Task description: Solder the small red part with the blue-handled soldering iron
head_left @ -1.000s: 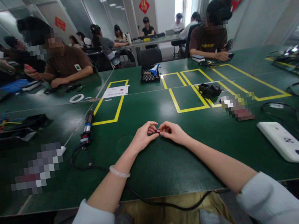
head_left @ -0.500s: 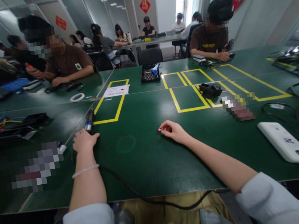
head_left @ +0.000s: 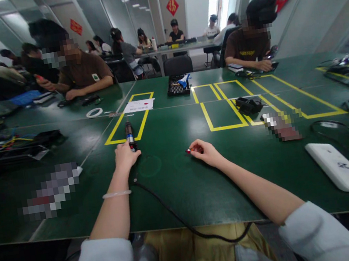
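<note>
Corded tool (head_left: 129,131): black with a blue band, held in the left hand; from my view its far end overlaps the yellow tape outline (head_left: 144,124). I cannot tell whether it is lifted clear of the green table (head_left: 184,190).
Left hand (head_left: 126,156): fingers curled round the tool's near end, thumb pointing out to the right.
Right hand (head_left: 207,152): thumb and fingertips pinching a small red piece (head_left: 188,151), one end poking out leftward; I cannot make out its details.
Black cable (head_left: 174,213): trails from below the left hand over the table's near edge.
Beyond the tool: I see a white sheet of paper (head_left: 139,105) and, left of it, a white ring (head_left: 94,112).
My right: a black part (head_left: 249,105) and a white case (head_left: 335,164).
Across the table: two people in brown shirts, seated.
</note>
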A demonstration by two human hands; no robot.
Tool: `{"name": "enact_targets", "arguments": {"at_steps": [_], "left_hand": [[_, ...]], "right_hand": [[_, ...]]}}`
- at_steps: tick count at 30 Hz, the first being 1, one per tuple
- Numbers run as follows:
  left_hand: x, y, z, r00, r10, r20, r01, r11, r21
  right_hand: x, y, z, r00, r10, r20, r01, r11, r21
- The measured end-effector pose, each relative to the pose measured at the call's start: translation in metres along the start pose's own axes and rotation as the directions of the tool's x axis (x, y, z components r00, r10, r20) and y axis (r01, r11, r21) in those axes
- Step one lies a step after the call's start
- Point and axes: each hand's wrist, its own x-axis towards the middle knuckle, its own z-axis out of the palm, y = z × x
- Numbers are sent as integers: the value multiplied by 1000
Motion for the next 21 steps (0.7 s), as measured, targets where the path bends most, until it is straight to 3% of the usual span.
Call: {"name": "enact_targets", "arguments": {"at_steps": [3,10,16,21], "left_hand": [[-8,33,10,1000,12,-11,-11,999,47],[-37,101,36,943,329,47,-321,939,-127],[-59,132,44,851,520,77,-484,832,-270],[-69,141,40,819,564,106,-512,801,-310]], "right_hand": [[0,3,0,999,-42,11,42,999,6],[-1,3,0,989,-146,-4,145,984,-102],[-3,-5,-1,979,-203,14,202,959,-200],[-4,-7,1,983,-171,64,182,943,-279]]}}
